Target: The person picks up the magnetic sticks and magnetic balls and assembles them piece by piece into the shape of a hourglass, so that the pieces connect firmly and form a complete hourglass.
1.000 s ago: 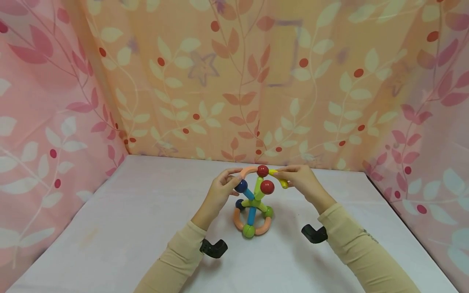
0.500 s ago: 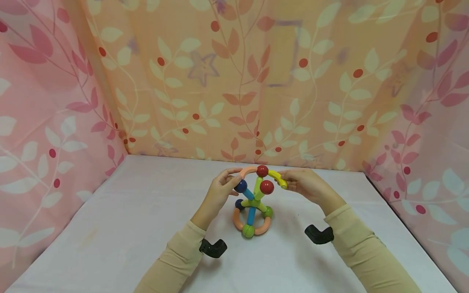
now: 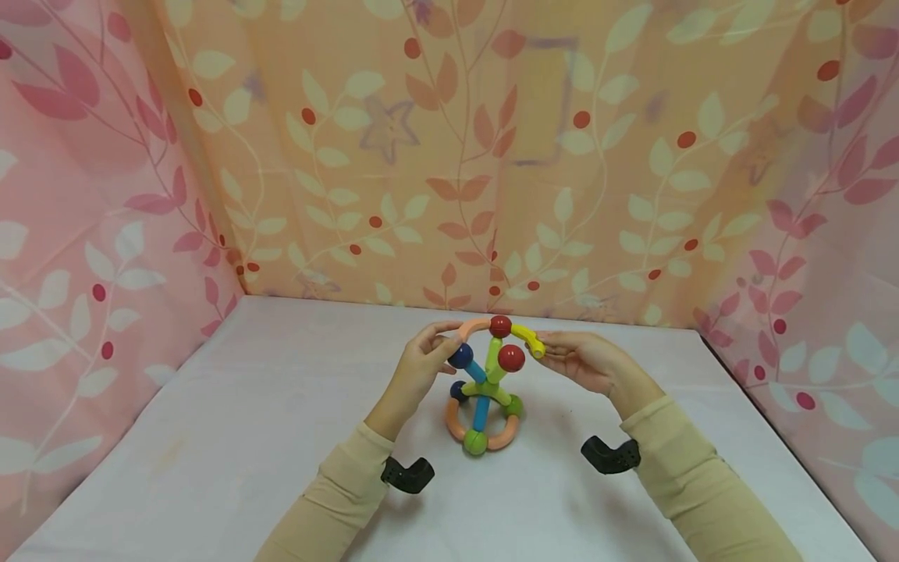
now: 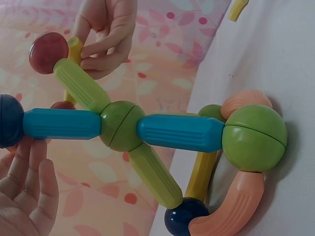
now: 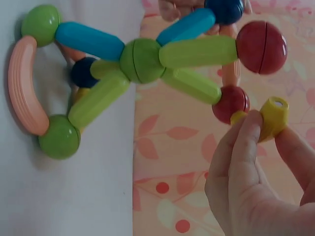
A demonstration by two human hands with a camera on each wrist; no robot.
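A magnetic ball-and-rod model stands on the white cloth, its green centre ball [image 4: 122, 126] joined to blue and lime rods. Two red balls [image 3: 501, 326] top it, and a dark blue ball [image 3: 460, 356] is at its upper left. My left hand [image 3: 419, 365] holds the left end of the peach curved rod [image 3: 474, 327] beside that blue ball; the exact finger contact is partly hidden. My right hand [image 3: 586, 361] pinches a yellow curved rod [image 5: 274, 118] between fingers and thumb. Its far end meets the rear red ball [image 5: 230, 104]; its near end is free, with a silver magnet showing.
The model's base has green balls [image 3: 475, 442] linked by peach curved rods [image 5: 27, 86]. A separate yellow piece [image 4: 238, 9] lies on the white cloth [image 3: 267, 437] in the left wrist view. Floral curtains [image 3: 449, 156] surround the table.
My right hand has taken its thumb off the top of the yellow rod and now holds it from the right and behind. The rod's free end has swung slightly inward. My left hand stays put.
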